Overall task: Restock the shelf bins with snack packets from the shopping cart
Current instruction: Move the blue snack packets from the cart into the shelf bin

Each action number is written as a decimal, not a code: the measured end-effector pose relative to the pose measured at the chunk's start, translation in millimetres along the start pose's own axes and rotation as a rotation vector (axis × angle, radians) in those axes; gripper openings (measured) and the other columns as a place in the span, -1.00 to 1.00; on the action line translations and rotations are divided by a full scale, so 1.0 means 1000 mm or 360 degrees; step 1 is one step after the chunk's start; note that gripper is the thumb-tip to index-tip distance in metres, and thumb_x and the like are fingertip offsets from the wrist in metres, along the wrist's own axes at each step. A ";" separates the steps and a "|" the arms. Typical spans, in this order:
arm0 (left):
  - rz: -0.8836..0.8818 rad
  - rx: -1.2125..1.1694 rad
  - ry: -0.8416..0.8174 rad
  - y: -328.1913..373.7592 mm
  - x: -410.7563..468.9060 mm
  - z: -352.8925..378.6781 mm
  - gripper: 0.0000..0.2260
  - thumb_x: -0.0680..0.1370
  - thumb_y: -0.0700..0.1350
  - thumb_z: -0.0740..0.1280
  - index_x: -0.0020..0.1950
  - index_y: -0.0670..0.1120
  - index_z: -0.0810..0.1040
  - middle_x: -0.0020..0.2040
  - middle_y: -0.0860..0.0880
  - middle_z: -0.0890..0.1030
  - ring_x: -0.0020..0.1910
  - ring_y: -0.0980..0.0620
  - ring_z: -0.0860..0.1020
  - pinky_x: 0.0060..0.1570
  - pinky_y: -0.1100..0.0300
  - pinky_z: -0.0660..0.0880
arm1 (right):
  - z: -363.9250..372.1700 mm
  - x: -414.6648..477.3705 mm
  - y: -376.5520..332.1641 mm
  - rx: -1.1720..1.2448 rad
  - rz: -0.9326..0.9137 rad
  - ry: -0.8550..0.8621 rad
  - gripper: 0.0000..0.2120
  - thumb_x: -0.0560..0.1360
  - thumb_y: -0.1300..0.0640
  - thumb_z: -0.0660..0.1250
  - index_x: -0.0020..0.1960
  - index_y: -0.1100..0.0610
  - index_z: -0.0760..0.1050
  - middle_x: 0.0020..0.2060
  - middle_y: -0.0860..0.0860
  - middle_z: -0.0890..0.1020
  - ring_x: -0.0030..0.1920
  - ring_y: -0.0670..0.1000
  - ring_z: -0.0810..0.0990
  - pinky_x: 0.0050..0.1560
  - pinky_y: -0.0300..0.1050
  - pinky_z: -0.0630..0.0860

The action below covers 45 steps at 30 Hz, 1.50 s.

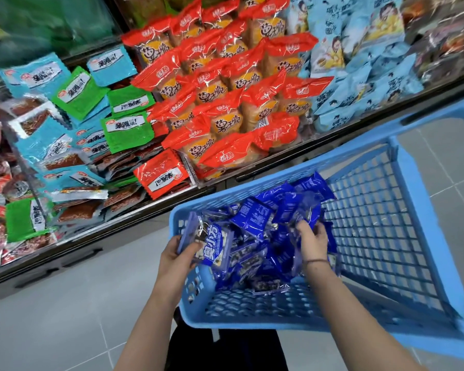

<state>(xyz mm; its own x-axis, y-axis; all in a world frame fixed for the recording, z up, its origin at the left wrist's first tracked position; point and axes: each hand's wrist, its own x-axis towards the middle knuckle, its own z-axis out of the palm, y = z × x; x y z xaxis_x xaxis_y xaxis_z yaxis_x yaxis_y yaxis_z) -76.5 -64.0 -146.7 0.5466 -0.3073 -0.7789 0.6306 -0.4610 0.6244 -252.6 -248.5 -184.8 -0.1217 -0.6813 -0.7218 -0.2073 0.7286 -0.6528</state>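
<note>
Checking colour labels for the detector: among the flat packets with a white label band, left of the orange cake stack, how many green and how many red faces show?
Green packets: 4
Red packet: 1
Total: 5
Packets buried under others are not counted.

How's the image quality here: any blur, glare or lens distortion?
Head view: the wide-angle lens bows the light blue plastic shopping cart; blur smears the dark-wrapped packets at top right; glare glints on the red-orange snack packets; the dark blue snack packets, left hand and right hand look sharp.
</note>
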 end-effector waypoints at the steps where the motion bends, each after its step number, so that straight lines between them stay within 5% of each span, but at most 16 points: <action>1: 0.0015 -0.0005 -0.0014 0.000 0.000 0.004 -0.89 0.49 -0.24 0.39 -0.05 -0.05 0.58 -0.10 -0.17 0.63 -0.24 -0.01 0.55 -0.15 0.12 0.52 | -0.010 -0.004 -0.001 0.0092 0.0098 -0.0085 -0.62 0.49 0.23 0.28 0.29 0.20 0.33 0.08 0.04 0.51 -0.03 0.28 0.53 -0.13 -0.03 0.48; 3: -0.0022 -0.0105 -0.0016 0.000 0.000 0.015 -0.92 0.48 -0.24 0.40 -0.08 -0.09 0.59 -0.20 -0.12 0.67 -0.35 0.05 0.59 -0.28 0.22 0.56 | -0.027 -0.013 -0.004 0.0187 0.0257 -0.0234 -0.61 0.50 0.25 0.26 0.28 0.03 0.28 -0.02 0.02 0.49 -0.11 0.25 0.54 -0.24 0.00 0.54; 5: -0.0128 -0.0294 0.0029 0.002 -0.002 0.027 -0.94 0.48 -0.21 0.42 -0.10 -0.12 0.56 -0.27 -0.08 0.70 -0.38 0.07 0.64 -0.38 0.27 0.56 | -0.038 -0.019 -0.006 0.0252 0.0282 -0.0369 -0.76 0.50 0.32 0.25 0.10 0.08 0.34 -0.12 0.02 0.50 -0.21 0.10 0.60 -0.27 -0.04 0.59; 7: -0.0197 -0.0368 0.0029 0.004 -0.003 0.037 -0.90 0.48 -0.15 0.43 -0.06 -0.12 0.56 -0.22 -0.10 0.70 -0.30 0.02 0.67 -0.23 0.16 0.60 | -0.043 -0.026 -0.008 0.0227 0.0182 -0.0522 -0.80 0.50 0.39 0.22 -0.06 0.10 0.42 -0.28 -0.01 0.57 -0.35 -0.04 0.63 -0.36 -0.14 0.59; 10: -0.0233 -0.0319 -0.0001 0.006 -0.003 0.043 -0.83 0.50 -0.04 0.41 0.00 -0.10 0.55 -0.15 -0.07 0.71 -0.23 0.03 0.68 -0.07 0.03 0.56 | -0.042 -0.036 -0.012 0.0140 0.0137 -0.0733 -0.72 0.49 0.38 0.26 0.12 0.09 0.43 -0.14 0.00 0.62 -0.30 -0.07 0.65 -0.38 -0.19 0.58; 13: -0.0304 -0.0230 0.0016 0.006 -0.003 0.046 -0.45 0.49 0.09 0.40 0.41 -0.04 0.35 0.27 0.01 0.52 0.19 0.01 0.54 0.30 -0.07 0.40 | -0.033 -0.047 -0.018 -0.0021 0.0219 -0.0978 -0.67 0.47 0.37 0.30 0.14 0.06 0.48 -0.07 0.04 0.63 -0.26 -0.02 0.64 -0.34 -0.12 0.59; 16: -0.0307 -0.0208 -0.0029 0.011 -0.003 0.042 -0.38 0.50 0.14 0.36 0.49 -0.01 0.25 0.43 0.02 0.36 0.29 0.03 0.42 0.24 0.10 0.31 | -0.028 -0.052 -0.036 -0.0735 0.0002 -0.1509 -0.65 0.43 0.36 0.35 0.08 -0.01 0.51 -0.16 -0.05 0.67 -0.19 -0.03 0.62 -0.12 -0.05 0.56; 20: -0.0296 0.0252 -0.0193 0.013 -0.005 0.032 -0.36 0.47 0.23 0.34 0.49 0.07 0.25 0.50 0.01 0.27 0.39 -0.02 0.35 0.34 -0.05 0.27 | -0.014 -0.056 -0.060 -0.1881 -0.0320 -0.2024 -0.77 0.39 0.28 0.40 -0.14 -0.04 0.51 -0.40 -0.21 0.52 -0.38 -0.20 0.46 -0.35 -0.31 0.37; 23: -0.0217 0.0553 -0.0430 0.015 -0.011 0.037 -0.53 0.51 0.19 0.32 0.40 0.15 0.37 0.50 0.03 0.27 0.35 0.06 0.35 0.29 0.09 0.25 | 0.003 -0.056 -0.059 -0.2269 -0.0703 -0.1791 -0.63 0.34 0.16 0.48 0.11 0.04 0.50 -0.21 -0.14 0.46 -0.23 -0.10 0.43 -0.29 -0.35 0.33; 27: -0.0239 0.0780 -0.0591 0.016 -0.018 0.045 -0.43 0.55 0.26 0.19 0.51 0.07 0.24 0.50 0.02 0.29 0.40 0.07 0.31 0.33 0.16 0.21 | 0.015 -0.062 -0.053 -0.1560 -0.0765 -0.1466 -0.58 0.24 0.18 0.58 -0.06 0.07 0.39 -0.26 -0.06 0.44 -0.33 -0.12 0.36 -0.34 -0.31 0.31; 29: -0.0344 0.0525 -0.0708 0.014 -0.021 0.044 -0.37 0.43 0.42 0.16 0.42 0.16 0.37 0.38 0.02 0.48 0.35 0.02 0.43 0.40 0.04 0.24 | 0.018 -0.067 -0.047 -0.1365 -0.0883 -0.1310 -0.59 0.22 0.16 0.60 -0.16 0.05 0.37 -0.26 -0.06 0.44 -0.31 -0.12 0.35 -0.30 -0.34 0.32; 31: -0.0321 0.0443 -0.0802 0.013 -0.024 0.040 -0.38 0.28 0.47 0.31 0.27 0.24 0.46 0.20 0.19 0.57 0.25 0.18 0.48 0.36 0.12 0.30 | 0.022 -0.075 -0.037 -0.1179 -0.0987 -0.1217 -0.62 0.24 0.17 0.59 -0.22 0.05 0.37 -0.29 -0.07 0.44 -0.32 -0.13 0.35 -0.29 -0.35 0.33; 33: -0.0207 0.0552 -0.0823 0.009 -0.024 0.034 -0.43 0.19 0.33 0.49 0.13 0.19 0.49 0.01 0.29 0.63 0.08 0.31 0.55 0.14 0.34 0.41 | 0.025 -0.080 -0.025 -0.1076 -0.1032 -0.1190 -0.64 0.27 0.21 0.55 -0.24 0.01 0.35 -0.28 -0.07 0.44 -0.31 -0.17 0.38 -0.27 -0.36 0.33; 38: -0.0148 0.0487 -0.0596 0.001 -0.019 0.003 -0.63 0.34 -0.19 0.55 0.10 -0.03 0.57 -0.08 0.00 0.72 -0.13 0.07 0.69 -0.24 0.33 0.54 | 0.009 -0.054 -0.007 -0.0781 -0.0692 -0.1044 -0.85 0.42 0.18 0.43 -0.14 0.09 0.46 -0.17 -0.06 0.55 -0.15 -0.18 0.54 -0.07 -0.39 0.46; 42: -0.0150 0.0259 -0.0366 0.000 -0.018 -0.028 -0.47 0.18 -0.06 0.58 0.12 -0.08 0.56 -0.09 -0.08 0.72 -0.12 -0.08 0.69 -0.19 0.13 0.59 | -0.037 0.015 0.008 -0.1453 -0.0449 -0.0482 -0.74 0.37 0.36 0.41 0.01 0.22 0.46 -0.02 0.11 0.50 0.02 0.11 0.52 0.12 -0.07 0.44; 45: -0.0154 0.0117 -0.0266 -0.004 -0.017 -0.036 -0.38 0.08 0.02 0.57 0.11 -0.10 0.58 -0.07 -0.14 0.71 -0.11 -0.13 0.69 -0.05 0.04 0.56 | -0.065 0.049 0.018 -0.2253 -0.0256 -0.0340 -0.43 0.38 0.18 0.41 0.34 0.17 0.31 0.27 0.19 0.37 0.26 0.22 0.38 0.28 0.02 0.34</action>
<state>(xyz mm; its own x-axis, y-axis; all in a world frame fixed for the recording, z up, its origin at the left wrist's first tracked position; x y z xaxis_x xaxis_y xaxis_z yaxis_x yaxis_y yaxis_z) -68.5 -26.6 -133.7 0.3826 -0.3895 -0.8378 0.6305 -0.5527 0.5449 -325.1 -273.0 -217.0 0.1142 -0.6321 -0.7664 -0.9915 -0.1206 -0.0483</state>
